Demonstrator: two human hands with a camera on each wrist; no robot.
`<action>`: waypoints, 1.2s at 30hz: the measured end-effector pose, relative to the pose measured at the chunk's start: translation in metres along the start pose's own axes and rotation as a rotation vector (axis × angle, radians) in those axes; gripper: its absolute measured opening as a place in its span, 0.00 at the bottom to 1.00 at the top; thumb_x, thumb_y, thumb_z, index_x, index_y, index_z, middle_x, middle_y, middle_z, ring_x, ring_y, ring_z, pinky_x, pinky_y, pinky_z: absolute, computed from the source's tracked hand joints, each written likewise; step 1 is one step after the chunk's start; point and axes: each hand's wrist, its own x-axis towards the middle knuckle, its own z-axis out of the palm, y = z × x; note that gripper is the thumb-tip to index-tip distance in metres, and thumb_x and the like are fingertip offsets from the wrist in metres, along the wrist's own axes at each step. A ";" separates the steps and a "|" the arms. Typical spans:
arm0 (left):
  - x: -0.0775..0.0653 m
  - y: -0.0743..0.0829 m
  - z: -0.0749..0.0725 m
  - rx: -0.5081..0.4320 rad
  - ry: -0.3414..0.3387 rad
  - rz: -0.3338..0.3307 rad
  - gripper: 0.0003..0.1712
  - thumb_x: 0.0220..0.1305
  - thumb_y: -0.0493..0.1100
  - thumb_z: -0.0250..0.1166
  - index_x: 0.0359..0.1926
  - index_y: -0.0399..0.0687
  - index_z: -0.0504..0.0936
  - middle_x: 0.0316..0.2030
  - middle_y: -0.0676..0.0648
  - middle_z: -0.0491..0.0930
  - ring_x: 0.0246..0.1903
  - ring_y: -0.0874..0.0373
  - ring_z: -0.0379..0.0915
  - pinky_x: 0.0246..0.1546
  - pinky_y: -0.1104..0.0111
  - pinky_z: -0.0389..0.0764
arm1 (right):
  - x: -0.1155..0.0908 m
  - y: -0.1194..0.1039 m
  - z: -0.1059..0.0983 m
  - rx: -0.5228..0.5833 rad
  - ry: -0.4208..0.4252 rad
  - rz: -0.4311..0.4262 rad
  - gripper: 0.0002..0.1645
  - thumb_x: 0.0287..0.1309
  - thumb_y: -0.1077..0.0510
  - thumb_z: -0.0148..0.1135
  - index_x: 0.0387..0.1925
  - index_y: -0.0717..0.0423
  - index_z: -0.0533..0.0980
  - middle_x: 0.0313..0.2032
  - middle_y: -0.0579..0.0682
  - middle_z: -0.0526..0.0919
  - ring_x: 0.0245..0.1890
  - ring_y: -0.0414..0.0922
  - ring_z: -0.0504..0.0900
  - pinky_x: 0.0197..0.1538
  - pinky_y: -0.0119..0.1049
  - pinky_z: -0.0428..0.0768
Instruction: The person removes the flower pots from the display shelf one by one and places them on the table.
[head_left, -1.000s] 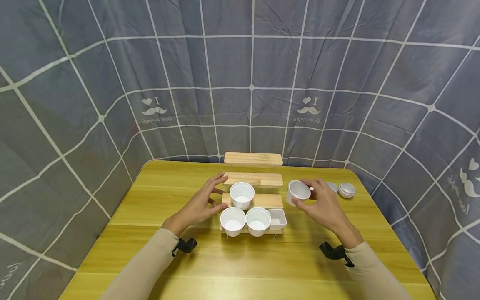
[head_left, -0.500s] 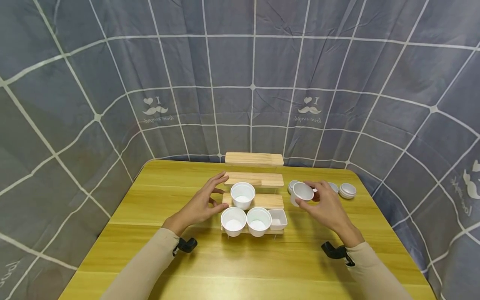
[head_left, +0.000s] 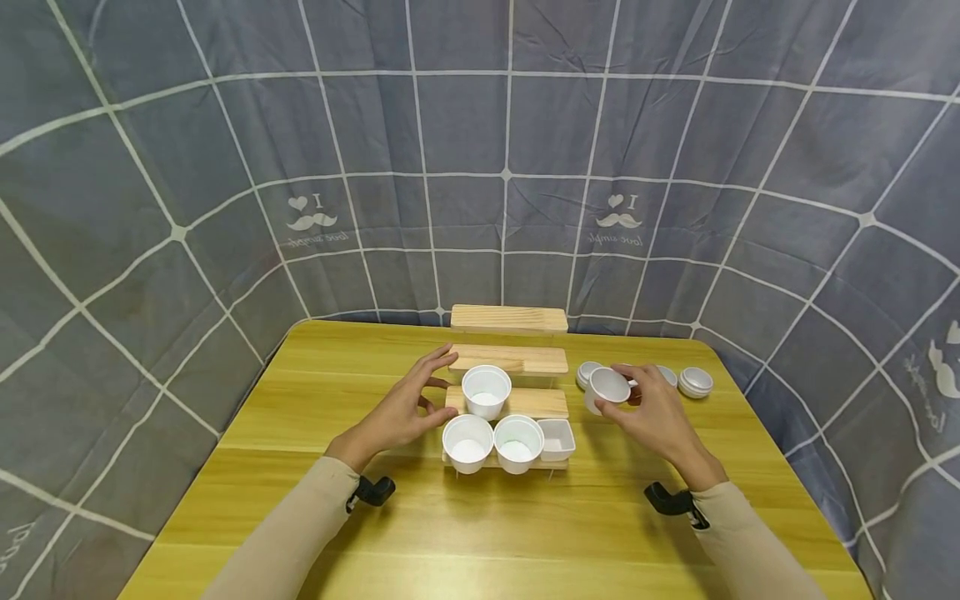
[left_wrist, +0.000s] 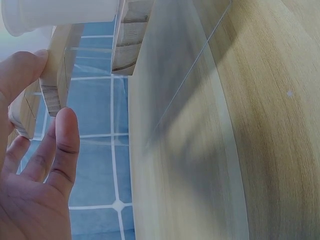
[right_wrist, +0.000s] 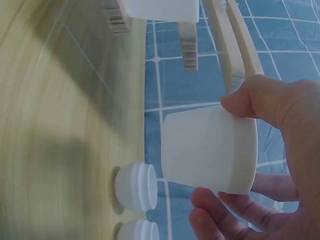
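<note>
My right hand (head_left: 654,412) grips a white plastic cup (head_left: 609,387), thumb on one side and fingers on the other. The cup is held above the table, right of a stepped wooden rack; in the right wrist view its white side (right_wrist: 205,147) narrows toward the base. My left hand (head_left: 397,408) is at the rack's left end, thumb against a wooden step (left_wrist: 54,85) and fingers spread near the other steps. Two round white cups (head_left: 468,444) and a small square white container (head_left: 556,439) sit on the lowest step. Another round cup (head_left: 486,392) stands one step higher.
The upper steps (head_left: 510,359) of the rack rise behind the cups. Small white bowls or lids stand on the table to the right: one stack (head_left: 695,382) at the far right, another (head_left: 587,373) behind the held cup. A grey checked curtain (head_left: 465,208) surrounds the table.
My right hand has carried the white cup slightly to the right, away from the rack, uncovering the small stack behind it. The left hand has stayed at the rack's left end.
</note>
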 end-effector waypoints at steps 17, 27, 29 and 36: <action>-0.002 0.001 -0.004 -0.007 -0.020 -0.026 0.54 0.78 0.34 0.79 0.94 0.49 0.59 0.95 0.40 0.50 0.71 0.33 0.85 0.50 0.67 0.93 | 0.000 0.012 0.010 -0.015 -0.006 0.012 0.40 0.65 0.51 0.87 0.70 0.69 0.83 0.49 0.66 0.86 0.42 0.57 0.89 0.46 0.38 0.83; -0.003 0.000 -0.004 -0.007 -0.023 -0.026 0.54 0.77 0.34 0.79 0.94 0.48 0.60 0.95 0.40 0.51 0.72 0.33 0.85 0.50 0.67 0.93 | -0.001 0.017 0.015 -0.019 -0.038 0.039 0.40 0.65 0.52 0.87 0.71 0.69 0.82 0.51 0.68 0.86 0.42 0.54 0.90 0.50 0.41 0.83; -0.003 -0.001 -0.004 0.000 -0.020 -0.016 0.54 0.78 0.34 0.78 0.94 0.47 0.59 0.95 0.39 0.50 0.71 0.32 0.85 0.50 0.66 0.93 | -0.001 0.017 0.016 -0.022 -0.039 0.041 0.40 0.65 0.52 0.87 0.71 0.69 0.82 0.51 0.69 0.86 0.42 0.54 0.91 0.52 0.46 0.82; -0.006 -0.001 -0.004 0.001 -0.009 0.007 0.53 0.78 0.34 0.78 0.93 0.45 0.60 0.94 0.34 0.51 0.70 0.30 0.85 0.49 0.65 0.93 | -0.001 0.020 0.020 -0.023 -0.055 0.044 0.41 0.64 0.53 0.88 0.71 0.71 0.82 0.52 0.70 0.85 0.42 0.56 0.90 0.52 0.47 0.79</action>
